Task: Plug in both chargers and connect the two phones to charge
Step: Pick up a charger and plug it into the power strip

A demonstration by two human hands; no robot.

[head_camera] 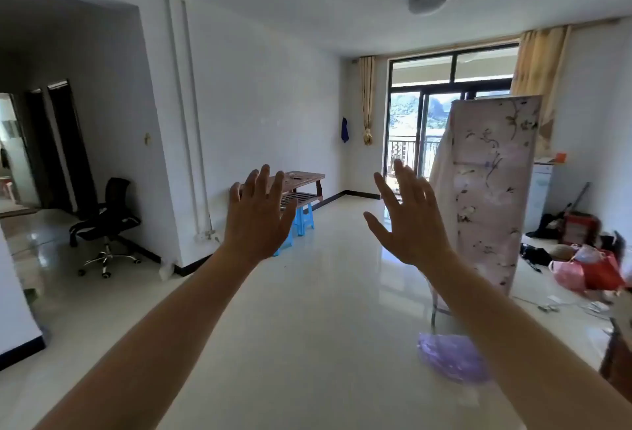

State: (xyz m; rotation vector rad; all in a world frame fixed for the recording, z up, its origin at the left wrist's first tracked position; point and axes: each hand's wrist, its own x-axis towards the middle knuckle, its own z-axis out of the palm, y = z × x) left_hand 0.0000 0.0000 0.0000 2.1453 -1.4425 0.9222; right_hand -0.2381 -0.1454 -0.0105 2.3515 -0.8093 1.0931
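Note:
Both my arms are stretched out in front of me over a glossy tiled floor. My left hand point(258, 214) is raised with its back toward me, fingers spread, holding nothing. My right hand point(408, 221) is raised the same way, fingers apart and empty. A low wooden table point(304, 178) stands against the far wall behind my left hand, with small dark objects on its top that are too small to identify. No charger or phone can be made out for certain.
A blue plastic stool point(305, 219) stands by the wooden table. A black office chair point(104, 221) is at the left. A floral-covered cabinet point(492, 186) stands at the right, with bags and clutter point(581, 265) beyond it. A purple bag point(451, 357) lies on the floor.

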